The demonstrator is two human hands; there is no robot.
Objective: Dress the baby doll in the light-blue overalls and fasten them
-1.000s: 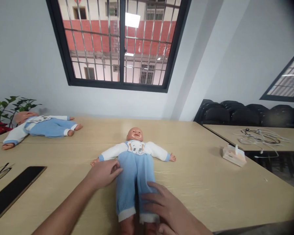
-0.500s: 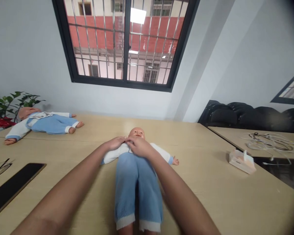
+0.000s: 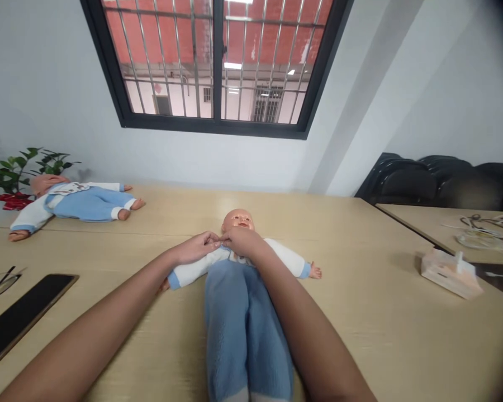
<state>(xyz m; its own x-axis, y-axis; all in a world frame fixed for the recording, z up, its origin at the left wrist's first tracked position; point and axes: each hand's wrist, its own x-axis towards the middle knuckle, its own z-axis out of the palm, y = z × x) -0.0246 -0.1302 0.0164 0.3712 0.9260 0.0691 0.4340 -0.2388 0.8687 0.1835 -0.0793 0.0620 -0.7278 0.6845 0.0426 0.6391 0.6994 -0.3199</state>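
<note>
A baby doll (image 3: 245, 312) in blue trousers and a white top lies on its back on the wooden table (image 3: 360, 312), head away from me and arms spread. My left hand (image 3: 198, 247) is at the doll's shoulder beside the neck, its fingers pinched together at the collar. My right hand (image 3: 241, 241) lies over the upper chest just below the chin, its fingertips meeting those of my left hand. Whatever the fingertips pinch there is too small to make out.
A second doll (image 3: 88, 202) lies at the back left near a plant (image 3: 20, 170). A phone (image 3: 25, 315) and glasses (image 3: 0, 285) are at the left. A tissue box (image 3: 450, 272) stands right, near cables (image 3: 486, 234) and black chairs (image 3: 411, 181).
The view has shifted, and the tissue box appears farther right. My left hand has drawn back slightly from the collar, with its fingers more bent. My right hand stays at the doll's neck.
</note>
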